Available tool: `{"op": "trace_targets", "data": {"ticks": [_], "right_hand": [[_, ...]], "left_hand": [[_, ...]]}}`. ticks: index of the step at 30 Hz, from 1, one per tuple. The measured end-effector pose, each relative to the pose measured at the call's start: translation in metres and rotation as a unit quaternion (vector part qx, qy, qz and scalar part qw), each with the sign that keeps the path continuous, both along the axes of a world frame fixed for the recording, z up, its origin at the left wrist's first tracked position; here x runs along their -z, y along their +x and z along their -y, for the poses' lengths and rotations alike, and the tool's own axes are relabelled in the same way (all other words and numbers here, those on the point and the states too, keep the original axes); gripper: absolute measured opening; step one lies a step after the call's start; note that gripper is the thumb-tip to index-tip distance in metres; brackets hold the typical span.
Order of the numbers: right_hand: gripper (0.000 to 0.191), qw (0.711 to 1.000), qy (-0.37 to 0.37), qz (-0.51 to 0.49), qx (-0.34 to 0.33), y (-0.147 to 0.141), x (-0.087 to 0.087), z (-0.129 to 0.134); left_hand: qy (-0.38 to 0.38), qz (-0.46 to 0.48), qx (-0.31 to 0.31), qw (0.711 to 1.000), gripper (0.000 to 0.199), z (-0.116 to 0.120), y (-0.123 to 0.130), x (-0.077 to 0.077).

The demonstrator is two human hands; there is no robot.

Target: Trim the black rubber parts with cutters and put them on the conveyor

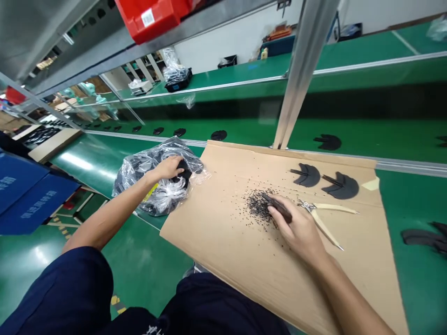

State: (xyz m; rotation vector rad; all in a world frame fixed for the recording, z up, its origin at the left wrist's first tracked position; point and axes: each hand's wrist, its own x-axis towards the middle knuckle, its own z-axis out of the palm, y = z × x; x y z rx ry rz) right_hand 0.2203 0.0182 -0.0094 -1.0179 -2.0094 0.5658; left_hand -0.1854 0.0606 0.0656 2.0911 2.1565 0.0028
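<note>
Left hand [167, 168] clenched on black piece [184, 170], inside clear plastic bag [139, 170]; bag on green belt [415, 274], touching cardboard sheet [209, 223]. Right hand [296, 228] grasping 1 dark piece [277, 208] above heap of black crumbs [258, 207] on sheet. 1 pliers [328, 208], cream handles, just right of hand. 2 black fan-shaped pieces [307, 175] [341, 185] on sheet beyond hand, side by side.
</note>
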Motion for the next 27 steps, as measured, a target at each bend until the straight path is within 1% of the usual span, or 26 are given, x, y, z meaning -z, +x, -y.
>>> {"op": "trace_targets", "data": {"ticks": [2,4,6,8,10,11,12,13,14,16,18,19,21,22,24,27], "right_hand": [[0.029,0.996,-0.085,-0.031,0.008,0.0,-0.002,-0.002],[0.033,0.981,-0.173,-0.085,0.022,-0.002,-0.006,-0.004],[0.038,0.952,-0.261,-0.157,0.029,-0.006,-0.013,-0.006],[0.039,0.91,-0.341,-0.237,0.012,-0.011,-0.021,-0.008],[0.038,0.864,-0.395,-0.31,-0.022,-0.016,-0.028,-0.009],[0.039,0.846,-0.414,-0.333,-0.038,-0.019,-0.03,-0.01],[0.04,0.833,-0.433,-0.34,-0.056,-0.021,-0.031,-0.01],[0.039,0.824,-0.448,-0.339,-0.073,-0.022,-0.031,-0.011],[0.039,0.817,-0.46,-0.337,-0.083,-0.024,-0.029,-0.01],[0.039,0.807,-0.478,-0.335,-0.09,-0.024,-0.024,-0.008],[0.041,0.794,-0.494,-0.344,-0.083,-0.021,-0.02,-0.005],[0.042,0.788,-0.501,-0.349,-0.079,-0.019,-0.018,-0.003],[0.044,0.779,-0.513,-0.353,-0.074,-0.016,-0.017,0.001],[0.045,0.777,-0.516,-0.353,-0.071,-0.014,-0.016,0.003],[0.046,0.781,-0.514,-0.35,-0.061,-0.013,-0.016,0.005],[0.046,0.794,-0.502,-0.34,-0.044,-0.014,-0.016,0.007]], "left_hand": [[0.003,-0.009,-0.031,0.999,0.034,-0.008,-0.01,0.01],[0.015,-0.018,-0.049,0.999,0.031,-0.012,-0.012,0.016],[0.031,-0.03,-0.049,0.998,0.023,-0.01,-0.013,0.014],[0.04,-0.044,-0.031,0.998,0.02,0.0,-0.012,0.002],[0.071,-0.049,0.0,0.996,0.021,0.014,-0.007,-0.012],[0.105,-0.039,0.022,0.993,0.023,0.022,-0.001,-0.018],[0.173,-0.007,0.056,0.983,0.023,0.029,0.008,-0.022],[0.239,0.042,0.099,0.965,0.023,0.036,0.022,-0.023],[0.292,0.1,0.146,0.94,0.023,0.041,0.038,-0.02],[0.349,0.201,0.243,0.883,0.029,0.046,0.081,-0.005],[0.355,0.263,0.321,0.838,0.032,0.043,0.126,0.02],[0.354,0.288,0.355,0.816,0.033,0.04,0.146,0.033],[0.35,0.329,0.384,0.788,0.038,0.035,0.176,0.057],[0.344,0.347,0.384,0.783,0.041,0.034,0.185,0.067],[0.326,0.372,0.378,0.783,0.046,0.034,0.191,0.08],[0.301,0.391,0.386,0.779,0.05,0.038,0.185,0.088]]}}
